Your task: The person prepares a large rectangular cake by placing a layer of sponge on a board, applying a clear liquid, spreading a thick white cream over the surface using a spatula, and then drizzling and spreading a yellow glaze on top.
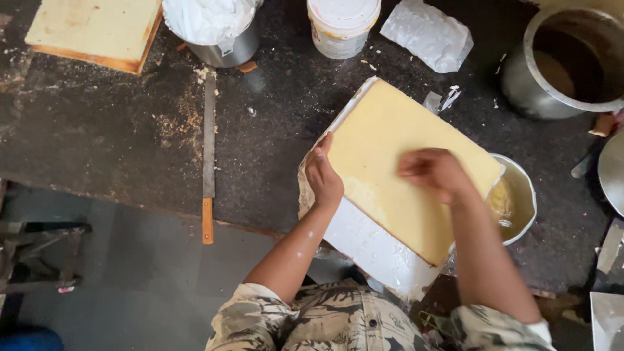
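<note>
While the head camera looks straight down, a pale yellow sponge cake (403, 162) lies as a flat rectangular slab on a white board (370, 247), which sits on the dark worktop (110, 136) and juts over its near edge. Taking the cake as the landmark, the left hand (323, 177) rests at its left edge, fingers held close together and pressed against the cake's side and the crinkled wrap under it; its grip holds nothing that can be lifted, only steadies the slab. The right hand (434, 171) lies on top of the cake near its right half, blurred, fingers curled downward onto the surface; whether its grip holds something small cannot be told.

Just right of the cake, touching its right corner, stands a white bowl (520, 201) with yellowish liquid. Beyond the cake's far right corner is a large metal pot (565, 65), and between them lie scraps of clear plastic (426, 34). Straight beyond the cake stands a white plastic tub (341, 26), and left of that a metal container lined with a white bag (211, 29). Well left of the cake a long knife (208, 143) with an orange handle lies on the worktop, handle past the near edge, with crumbs beside it. Far to the upper left sits 1 more cake slab (94, 29).
</note>
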